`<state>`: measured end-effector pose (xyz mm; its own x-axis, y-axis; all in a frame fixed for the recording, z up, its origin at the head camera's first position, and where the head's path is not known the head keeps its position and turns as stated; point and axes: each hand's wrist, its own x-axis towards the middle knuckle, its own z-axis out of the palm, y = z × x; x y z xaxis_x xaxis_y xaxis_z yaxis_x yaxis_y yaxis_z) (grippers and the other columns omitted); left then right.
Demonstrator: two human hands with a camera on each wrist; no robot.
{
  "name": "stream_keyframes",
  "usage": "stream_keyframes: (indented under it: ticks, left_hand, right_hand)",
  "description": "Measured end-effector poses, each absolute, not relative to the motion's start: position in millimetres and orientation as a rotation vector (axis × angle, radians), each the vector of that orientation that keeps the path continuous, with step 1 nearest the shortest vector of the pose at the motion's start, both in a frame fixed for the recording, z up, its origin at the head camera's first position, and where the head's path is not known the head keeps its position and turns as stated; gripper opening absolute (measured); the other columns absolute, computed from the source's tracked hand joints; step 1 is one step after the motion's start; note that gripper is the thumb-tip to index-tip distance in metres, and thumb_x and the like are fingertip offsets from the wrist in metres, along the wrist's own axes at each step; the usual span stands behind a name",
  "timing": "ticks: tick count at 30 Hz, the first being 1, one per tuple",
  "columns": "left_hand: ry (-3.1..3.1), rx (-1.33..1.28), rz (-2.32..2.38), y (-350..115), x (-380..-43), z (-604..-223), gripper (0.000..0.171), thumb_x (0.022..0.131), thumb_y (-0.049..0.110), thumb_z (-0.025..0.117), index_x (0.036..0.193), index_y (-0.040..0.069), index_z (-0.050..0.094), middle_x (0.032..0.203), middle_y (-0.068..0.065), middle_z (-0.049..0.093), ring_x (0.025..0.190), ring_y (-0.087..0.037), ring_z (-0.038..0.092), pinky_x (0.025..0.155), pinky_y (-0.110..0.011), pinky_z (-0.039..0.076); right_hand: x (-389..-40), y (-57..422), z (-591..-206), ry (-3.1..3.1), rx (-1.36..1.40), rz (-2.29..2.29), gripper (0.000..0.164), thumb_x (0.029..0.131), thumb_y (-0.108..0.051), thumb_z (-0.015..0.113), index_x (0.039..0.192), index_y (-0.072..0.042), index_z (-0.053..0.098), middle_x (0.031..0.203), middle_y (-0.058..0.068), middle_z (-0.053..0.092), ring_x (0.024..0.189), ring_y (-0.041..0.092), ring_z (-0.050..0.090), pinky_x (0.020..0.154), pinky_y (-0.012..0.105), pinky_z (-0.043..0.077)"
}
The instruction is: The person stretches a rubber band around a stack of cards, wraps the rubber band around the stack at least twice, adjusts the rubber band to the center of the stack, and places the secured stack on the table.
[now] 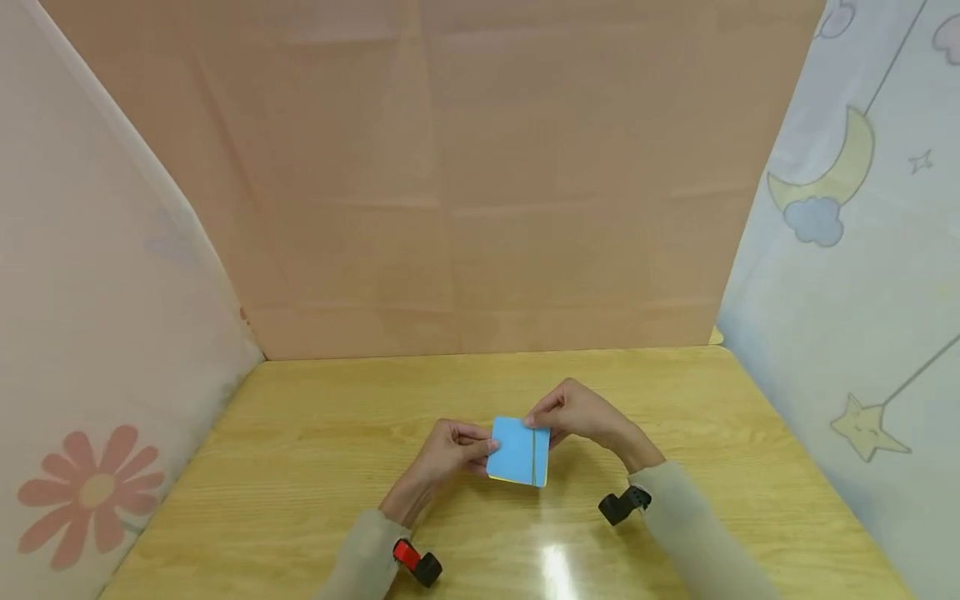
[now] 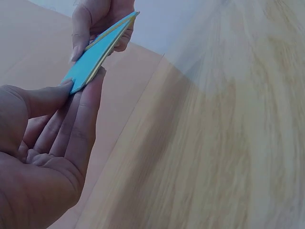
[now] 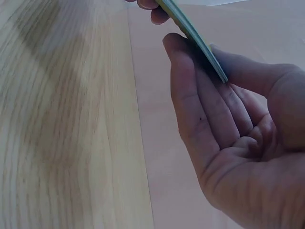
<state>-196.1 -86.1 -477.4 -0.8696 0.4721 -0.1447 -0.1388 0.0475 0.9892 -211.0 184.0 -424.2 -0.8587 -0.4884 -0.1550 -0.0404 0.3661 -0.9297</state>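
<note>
A small square blue pad [image 1: 513, 454] with rounded corners is held up over the table, tilted. A thin yellowish-brown band runs across it near its right side, and a yellow layer shows along its lower edge. My left hand [image 1: 446, 450] pinches its left edge, thumb on the blue face and fingers behind. At the upper right corner, my right hand [image 1: 585, 412] pinches it the same way. The left wrist view shows the pad [image 2: 97, 57] nearly edge-on between both hands. Pale layers line the pad's edge [image 3: 195, 38] in the right wrist view.
The light wooden table [image 1: 315, 467] lies below both hands. A brownish-pink sheet [image 1: 450, 183] hangs at its back edge. Pale printed cloths stand at the left [image 1: 112, 250] and right [image 1: 885, 292]. A camera is strapped to each wrist.
</note>
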Motion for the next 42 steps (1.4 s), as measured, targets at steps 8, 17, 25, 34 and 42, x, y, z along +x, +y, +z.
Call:
stream_keyframes:
  ticks: [8, 17, 25, 34, 42]
  left_hand:
    - [1.892, 0.363, 1.837, -85, -195, -476, 0.027, 0.096, 0.014, 0.078, 0.109, -0.01, 0.077, 0.073, 0.005, 0.075, 0.065, -0.009, 0.068, 0.067, -0.028, 0.065]
    - [1.905, 0.365, 1.844, -82, -196, -475, 0.028, 0.097, 0.015, 0.077, 0.112, -0.009, 0.077, 0.075, 0.005, 0.074, 0.067, -0.01, 0.069, 0.069, -0.03, 0.066]
    - [1.919, 0.358, 1.838, -91, -197, -477, 0.03, 0.097, 0.017, 0.077, 0.114, -0.007, 0.077, 0.081, 0.003, 0.078, 0.069, -0.01, 0.072, 0.073, -0.035, 0.067]
    - [1.941, 0.346, 1.867, -95, -198, -478, 0.029, 0.097, 0.014, 0.077, 0.113, -0.01, 0.076, 0.08, 0.002, 0.079, 0.067, -0.01, 0.072, 0.071, -0.031, 0.067]
    - [1.963, 0.333, 1.835, -96, -196, -478, 0.029, 0.097, 0.016, 0.077, 0.114, -0.008, 0.077, 0.091, -0.009, 0.082, 0.071, -0.011, 0.075, 0.07, -0.03, 0.067]
  right_hand:
    - [-210, 179, -424, 2.243, -0.443, -1.447, 0.019, 0.096, -0.02, 0.078, 0.102, -0.003, 0.084, 0.097, 0.012, 0.081, 0.076, 0.018, 0.076, 0.073, 0.047, 0.067]
    - [-210, 182, -425, 2.253, -0.445, -1.459, 0.026, 0.098, -0.025, 0.076, 0.108, -0.002, 0.083, 0.102, 0.014, 0.081, 0.08, 0.02, 0.077, 0.074, 0.044, 0.067]
    - [-210, 187, -424, 2.177, -0.473, -1.481, 0.03, 0.102, -0.027, 0.071, 0.114, -0.001, 0.08, 0.108, 0.015, 0.08, 0.088, 0.026, 0.079, 0.084, 0.051, 0.066]
    - [-209, 193, -425, 2.159, -0.501, -1.461, 0.023, 0.1, -0.02, 0.074, 0.109, 0.0, 0.081, 0.099, 0.014, 0.081, 0.091, 0.048, 0.076, 0.085, 0.057, 0.065]
    - [-209, 192, -428, 2.181, -0.515, -1.433, 0.023, 0.1, -0.021, 0.073, 0.106, -0.001, 0.081, 0.095, 0.014, 0.081, 0.087, 0.049, 0.076, 0.082, 0.055, 0.066]
